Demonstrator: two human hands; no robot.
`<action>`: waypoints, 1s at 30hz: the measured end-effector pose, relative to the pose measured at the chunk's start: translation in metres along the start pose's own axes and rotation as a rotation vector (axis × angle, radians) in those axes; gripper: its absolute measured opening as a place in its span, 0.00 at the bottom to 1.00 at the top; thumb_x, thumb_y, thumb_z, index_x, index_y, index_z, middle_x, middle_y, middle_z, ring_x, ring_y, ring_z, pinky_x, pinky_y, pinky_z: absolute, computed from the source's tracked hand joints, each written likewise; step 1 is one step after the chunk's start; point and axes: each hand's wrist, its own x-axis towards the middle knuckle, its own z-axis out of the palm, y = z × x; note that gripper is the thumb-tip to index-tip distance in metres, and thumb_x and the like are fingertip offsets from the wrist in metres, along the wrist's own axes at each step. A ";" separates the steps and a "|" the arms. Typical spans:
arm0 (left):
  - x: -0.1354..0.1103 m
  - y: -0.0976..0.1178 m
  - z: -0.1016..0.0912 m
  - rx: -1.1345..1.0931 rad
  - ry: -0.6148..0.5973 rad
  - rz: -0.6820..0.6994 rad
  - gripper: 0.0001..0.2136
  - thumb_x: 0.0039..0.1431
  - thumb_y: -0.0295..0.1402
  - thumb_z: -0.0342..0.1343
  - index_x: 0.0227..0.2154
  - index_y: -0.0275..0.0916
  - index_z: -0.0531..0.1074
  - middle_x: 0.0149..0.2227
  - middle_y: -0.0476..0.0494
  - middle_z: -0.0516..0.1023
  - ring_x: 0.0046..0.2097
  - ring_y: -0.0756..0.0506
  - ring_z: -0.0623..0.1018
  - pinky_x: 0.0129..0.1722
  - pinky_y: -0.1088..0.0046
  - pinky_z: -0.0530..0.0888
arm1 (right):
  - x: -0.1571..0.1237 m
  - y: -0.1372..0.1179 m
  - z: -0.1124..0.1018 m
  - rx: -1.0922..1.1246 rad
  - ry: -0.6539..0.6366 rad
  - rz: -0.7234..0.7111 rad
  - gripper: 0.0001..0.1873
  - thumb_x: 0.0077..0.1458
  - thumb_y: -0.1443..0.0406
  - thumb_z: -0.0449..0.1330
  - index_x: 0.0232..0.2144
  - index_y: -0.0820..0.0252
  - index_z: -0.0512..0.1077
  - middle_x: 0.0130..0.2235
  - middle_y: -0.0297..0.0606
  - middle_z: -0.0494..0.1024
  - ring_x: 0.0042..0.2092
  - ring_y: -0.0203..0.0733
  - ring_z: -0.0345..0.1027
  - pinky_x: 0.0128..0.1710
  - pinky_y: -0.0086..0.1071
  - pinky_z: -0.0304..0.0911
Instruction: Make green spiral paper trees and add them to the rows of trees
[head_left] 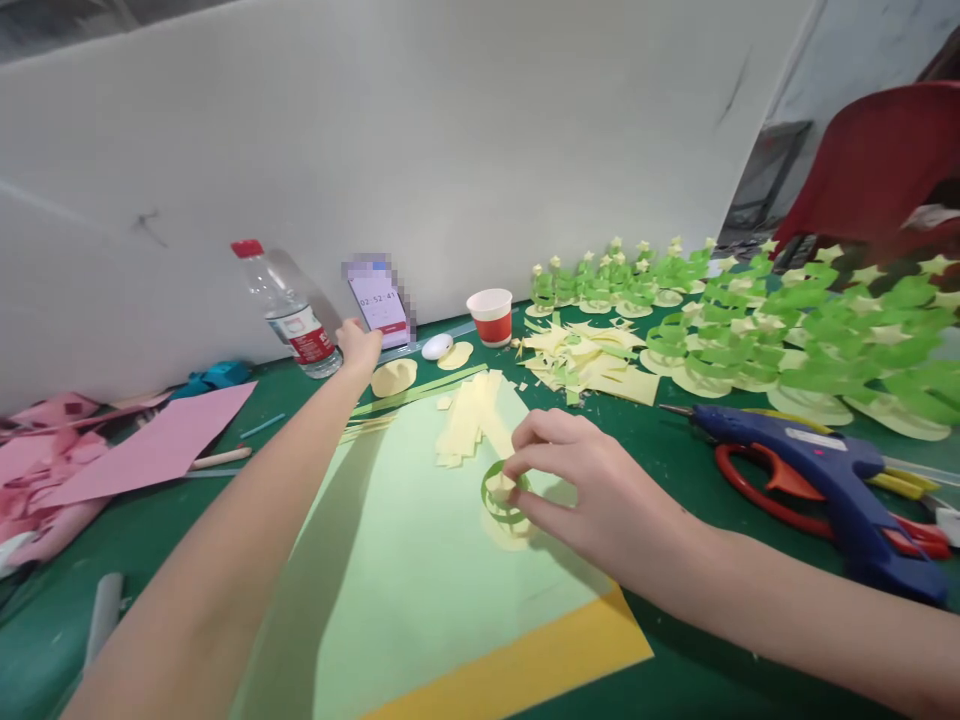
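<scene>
My right hand pinches a small tree of green paper rings on a pale yellow round base, standing on a light green sheet. My left hand reaches far forward, its fingers curled by a phone propped against the white wall, next to a pale yellow paper disc. Whether that hand holds anything is hidden. Pale yellow paper strips lie on the sheet beside the tree.
A water bottle, a red-and-white paper cup, yellow scraps, many finished green paper trees, a blue glue gun, red scissors, pink paper and a yellow sheet lie on the green table.
</scene>
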 end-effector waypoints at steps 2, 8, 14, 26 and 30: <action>-0.001 -0.004 0.002 -0.014 -0.010 -0.023 0.15 0.58 0.34 0.51 0.47 0.35 0.64 0.47 0.40 0.68 0.44 0.43 0.72 0.41 0.59 0.71 | 0.000 -0.001 -0.001 -0.006 -0.007 0.005 0.07 0.46 0.72 0.56 0.23 0.61 0.72 0.31 0.36 0.67 0.33 0.38 0.64 0.31 0.36 0.59; -0.032 0.008 -0.009 -0.114 -0.224 -0.016 0.13 0.58 0.34 0.50 0.46 0.35 0.65 0.46 0.40 0.69 0.43 0.44 0.72 0.41 0.61 0.72 | 0.000 -0.005 -0.002 -0.043 -0.035 0.014 0.06 0.48 0.71 0.56 0.24 0.60 0.72 0.30 0.35 0.68 0.33 0.36 0.63 0.30 0.32 0.58; -0.131 0.018 -0.058 -0.213 -0.531 0.123 0.09 0.55 0.24 0.50 0.39 0.38 0.69 0.37 0.48 0.72 0.42 0.48 0.72 0.42 0.70 0.70 | 0.001 -0.002 -0.002 -0.039 -0.016 0.020 0.06 0.49 0.69 0.56 0.23 0.61 0.72 0.30 0.36 0.67 0.31 0.35 0.62 0.31 0.32 0.57; -0.226 0.011 -0.096 -0.199 -0.611 0.413 0.02 0.54 0.32 0.51 0.28 0.43 0.67 0.33 0.49 0.69 0.40 0.46 0.68 0.43 0.68 0.66 | 0.001 -0.004 -0.005 0.027 -0.001 0.006 0.04 0.46 0.72 0.58 0.23 0.62 0.72 0.29 0.35 0.67 0.30 0.32 0.60 0.29 0.28 0.56; -0.226 0.011 -0.095 -0.184 -0.607 0.478 0.04 0.56 0.31 0.50 0.31 0.44 0.69 0.35 0.48 0.70 0.41 0.45 0.68 0.44 0.67 0.65 | 0.001 -0.001 -0.004 0.022 0.013 -0.004 0.04 0.47 0.71 0.58 0.23 0.62 0.71 0.29 0.35 0.67 0.30 0.33 0.60 0.29 0.28 0.56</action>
